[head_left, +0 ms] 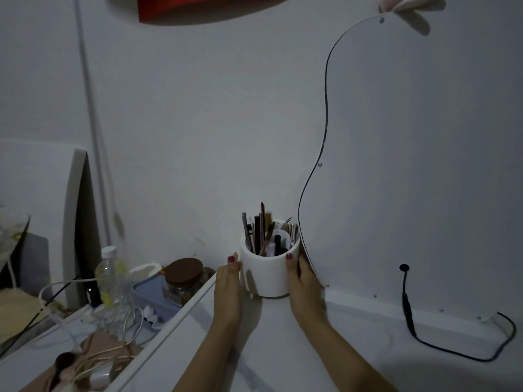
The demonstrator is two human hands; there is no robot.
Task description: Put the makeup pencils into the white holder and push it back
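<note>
The white holder (268,271) stands upright on the white tabletop (353,349), close to the back wall. Several makeup pencils (260,230) and other slim tubes stick up out of it. My left hand (227,290) presses against the holder's left side, thumb up at the rim. My right hand (304,278) cups its right side, between the holder and the wavy-edged mirror (410,165). Both hands grip the holder.
A black cable (407,306) trails over the tabletop at the right. Left of the table edge lies a lower area with a brown-lidded glass jar (184,278), a clear plastic bottle (110,275), a blue box and tangled white cords (93,352).
</note>
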